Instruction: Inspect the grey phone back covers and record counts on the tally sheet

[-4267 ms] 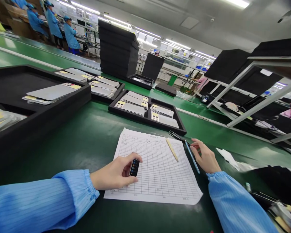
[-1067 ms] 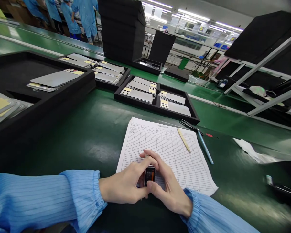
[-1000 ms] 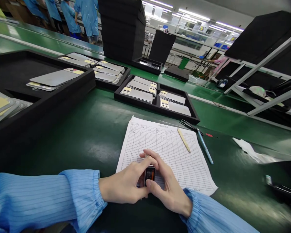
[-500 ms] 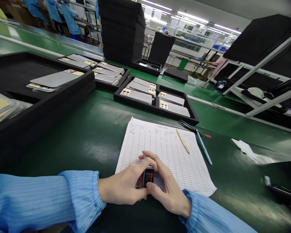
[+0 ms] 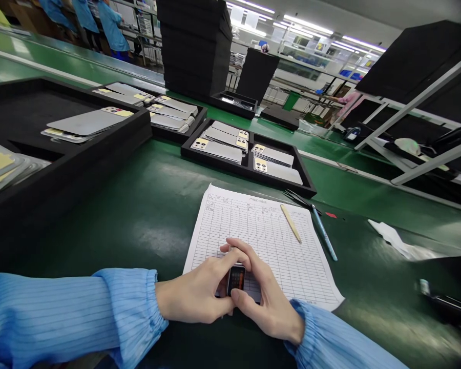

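Between my two hands is a smartwatch [image 5: 236, 280] with a dark lit screen showing rows of keys and an orange column. My left hand [image 5: 200, 292] is curled around its left side. From the other side my right hand [image 5: 267, 297] closes on it, thumb at the screen's lower edge and fingers over the top. The watch's strap is mostly hidden by the fingers. Under the hands lies a printed form [image 5: 246, 225] with a ruled grid. On its upper right rests a pale yellow stick-like tool [image 5: 291, 223].
Beside the form lie a blue pen [image 5: 325, 233] and black tweezers [image 5: 297, 197]. Black trays [image 5: 249, 177] hold silver phone back covers [image 5: 218, 149]; a larger tray [image 5: 111, 154] stands left. Crumpled white tissue [image 5: 399, 241] lies right. Behind rises a black tray stack [image 5: 194, 48]. People in blue [image 5: 111, 28] work far left.
The view has shifted very slightly. Both hands stay in the same grip on the smartwatch, and the things on the table have not moved.
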Available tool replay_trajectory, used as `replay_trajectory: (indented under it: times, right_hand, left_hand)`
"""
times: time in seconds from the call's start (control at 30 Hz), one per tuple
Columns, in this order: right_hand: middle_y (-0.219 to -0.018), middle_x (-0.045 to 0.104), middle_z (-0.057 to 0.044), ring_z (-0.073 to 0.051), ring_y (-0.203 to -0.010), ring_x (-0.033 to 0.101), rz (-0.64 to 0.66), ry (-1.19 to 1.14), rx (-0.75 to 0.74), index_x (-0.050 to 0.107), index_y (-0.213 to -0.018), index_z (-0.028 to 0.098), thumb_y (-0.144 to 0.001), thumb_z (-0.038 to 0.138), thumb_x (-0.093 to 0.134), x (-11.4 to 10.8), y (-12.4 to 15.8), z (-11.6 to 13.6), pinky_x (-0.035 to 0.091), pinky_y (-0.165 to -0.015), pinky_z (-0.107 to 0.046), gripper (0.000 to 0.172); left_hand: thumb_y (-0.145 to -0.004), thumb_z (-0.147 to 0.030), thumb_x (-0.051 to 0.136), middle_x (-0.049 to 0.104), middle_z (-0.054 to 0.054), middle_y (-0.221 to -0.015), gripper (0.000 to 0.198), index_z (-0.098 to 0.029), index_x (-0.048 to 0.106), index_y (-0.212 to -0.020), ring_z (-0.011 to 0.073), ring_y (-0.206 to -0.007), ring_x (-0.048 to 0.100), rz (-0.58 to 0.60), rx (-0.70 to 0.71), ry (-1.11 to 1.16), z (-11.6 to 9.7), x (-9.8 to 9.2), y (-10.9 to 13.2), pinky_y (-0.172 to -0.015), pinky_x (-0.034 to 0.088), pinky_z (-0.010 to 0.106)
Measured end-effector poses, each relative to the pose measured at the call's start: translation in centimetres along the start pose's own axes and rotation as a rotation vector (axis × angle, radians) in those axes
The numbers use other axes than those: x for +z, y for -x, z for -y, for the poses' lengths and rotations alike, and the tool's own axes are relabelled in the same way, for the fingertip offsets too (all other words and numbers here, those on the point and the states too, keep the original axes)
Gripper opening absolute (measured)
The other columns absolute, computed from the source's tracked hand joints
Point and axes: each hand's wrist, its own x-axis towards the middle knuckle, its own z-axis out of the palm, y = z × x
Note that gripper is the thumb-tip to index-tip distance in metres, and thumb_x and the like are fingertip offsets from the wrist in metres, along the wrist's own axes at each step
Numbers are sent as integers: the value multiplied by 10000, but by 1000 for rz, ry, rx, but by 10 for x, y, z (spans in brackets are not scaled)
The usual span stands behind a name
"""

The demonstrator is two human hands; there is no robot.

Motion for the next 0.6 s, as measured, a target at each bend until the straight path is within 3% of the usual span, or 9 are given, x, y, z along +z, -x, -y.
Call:
replay_trajectory:
  times: [0.27,0.6]
  right_hand:
    - [-1239,475,-82,-241,-1163,441,17,-70,-1,329,-1308,201,-728,183,491,-2,0,1,360,-982,-396,602]
    - [-1242,475,-91,-241,-1146,462,36,-83,18,330,-1314,195,-793,223,455,-5,0,0,392,-951,-396,537]
  left_hand:
    - [-738,-42,496,495,-22,-795,360,-222,371,-1024,111,-601,534,22,-43,6,-1,-1,1,-548,467,258]
    - [-755,-65,523,499,16,-913,332,-217,378,-1012,106,-626,543,20,-59,11,-4,-1,1,-574,495,274]
